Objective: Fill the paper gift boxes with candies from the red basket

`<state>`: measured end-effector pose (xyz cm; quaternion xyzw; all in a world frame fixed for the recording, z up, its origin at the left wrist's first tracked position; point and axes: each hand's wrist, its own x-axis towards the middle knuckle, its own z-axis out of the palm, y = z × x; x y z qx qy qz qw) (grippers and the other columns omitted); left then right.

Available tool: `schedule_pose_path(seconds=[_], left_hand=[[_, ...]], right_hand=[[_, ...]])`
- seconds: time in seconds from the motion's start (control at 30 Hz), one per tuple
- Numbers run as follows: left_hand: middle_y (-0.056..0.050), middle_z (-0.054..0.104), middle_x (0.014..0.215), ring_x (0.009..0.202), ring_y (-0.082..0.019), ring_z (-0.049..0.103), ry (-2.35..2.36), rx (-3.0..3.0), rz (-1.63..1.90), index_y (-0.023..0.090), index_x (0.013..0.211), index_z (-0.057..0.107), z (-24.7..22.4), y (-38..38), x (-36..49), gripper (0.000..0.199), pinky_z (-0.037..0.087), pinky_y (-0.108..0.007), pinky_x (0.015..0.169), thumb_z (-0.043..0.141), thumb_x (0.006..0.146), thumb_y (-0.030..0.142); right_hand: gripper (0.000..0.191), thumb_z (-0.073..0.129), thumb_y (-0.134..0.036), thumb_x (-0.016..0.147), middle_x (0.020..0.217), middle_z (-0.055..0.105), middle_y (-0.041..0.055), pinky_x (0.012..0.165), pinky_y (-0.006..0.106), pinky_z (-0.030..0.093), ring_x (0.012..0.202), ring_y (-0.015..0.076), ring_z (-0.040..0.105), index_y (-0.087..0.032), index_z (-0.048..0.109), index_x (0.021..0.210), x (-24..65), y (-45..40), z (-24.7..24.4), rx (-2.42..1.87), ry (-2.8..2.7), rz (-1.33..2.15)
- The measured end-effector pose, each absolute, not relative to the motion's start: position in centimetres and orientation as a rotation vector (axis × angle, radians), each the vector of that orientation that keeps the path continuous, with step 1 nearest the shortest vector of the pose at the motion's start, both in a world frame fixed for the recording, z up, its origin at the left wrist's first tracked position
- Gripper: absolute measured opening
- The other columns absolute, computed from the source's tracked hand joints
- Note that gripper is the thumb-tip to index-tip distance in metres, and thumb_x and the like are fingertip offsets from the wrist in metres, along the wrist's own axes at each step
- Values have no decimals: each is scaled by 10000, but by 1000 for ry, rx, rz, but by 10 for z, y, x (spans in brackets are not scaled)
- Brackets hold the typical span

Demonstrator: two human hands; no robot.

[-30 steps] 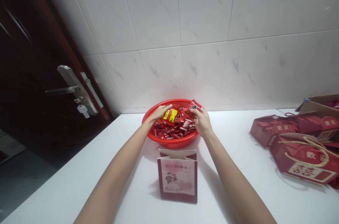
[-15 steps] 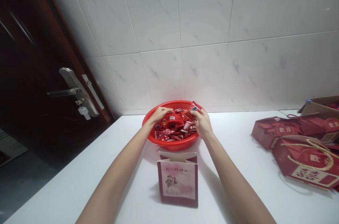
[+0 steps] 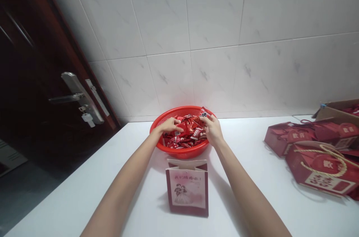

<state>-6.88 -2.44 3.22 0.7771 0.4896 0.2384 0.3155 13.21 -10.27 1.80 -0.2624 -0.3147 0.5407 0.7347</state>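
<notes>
A red plastic basket (image 3: 183, 153) holds many small wrapped sweets (image 3: 186, 139), mostly in red wrappers. My left hand (image 3: 169, 125) reaches over its left side, fingers apart, touching a red packet (image 3: 178, 131) with a white label. At the right rim my right hand (image 3: 213, 129) is closed on a red candy packet (image 3: 205, 112) with dark-and-white lettering, whose top sticks up above the fingers. Between my forearms stands an upright, open-topped paper gift bag (image 3: 187, 192), maroon and pink with a printed couple.
Several red gift boxes (image 3: 322, 168) with rope handles are grouped at the right of the white table (image 3: 238, 147). Behind them is a cardboard box (image 3: 331, 110). A tiled wall (image 3: 218, 76) rises behind the table; a dark door with a handle (image 3: 67, 98) is at left.
My left hand has moved slightly right and down onto the labelled red packet, which is now partly covered. My right hand keeps its packet at the rim. The view has shifted slightly.
</notes>
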Motion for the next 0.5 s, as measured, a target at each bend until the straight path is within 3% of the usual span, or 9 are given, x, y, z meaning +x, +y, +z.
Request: schedule_pose_path(seconds=[0.1, 0.23, 0.4, 0.5], left_hand=[[29, 563, 623, 617, -153, 511, 1203, 2073, 716, 186, 619, 613, 36, -28, -65, 369, 387, -257, 587, 749, 627, 529], [-54, 688, 964, 838, -207, 616, 1111, 2041, 892, 181, 969, 662, 38, -31, -61, 480, 487, -279, 698, 601, 786, 621], [-81, 698, 1097, 869, -221, 649, 1078, 1950, 872, 189, 1127, 661, 37, -29, -63, 519, 526, -296, 693, 628, 770, 565], [-77, 716, 1117, 999, -255, 643, 1037, 1980, 901, 191, 1028, 727, 40, -26, -67, 407, 527, -336, 827, 649, 685, 395]], right_hand=[[212, 801, -235, 550, 710, 731, -14, 662, 270, 527, 691, 158, 665, -190, 688, 723, 132, -103, 19, -594, -679, 1205], [215, 808, -268, 562, 717, 736, -10, 672, 272, 532, 695, 161, 670, -188, 693, 725, 131, -105, 21, -603, -676, 1228], [227, 810, -276, 580, 769, 751, 0, 700, 268, 532, 762, 169, 690, -191, 704, 761, 131, -105, 22, -604, -715, 1226], [236, 821, -276, 576, 760, 750, -8, 687, 264, 529, 743, 164, 684, -194, 701, 761, 132, -105, 20, -609, -715, 1226]])
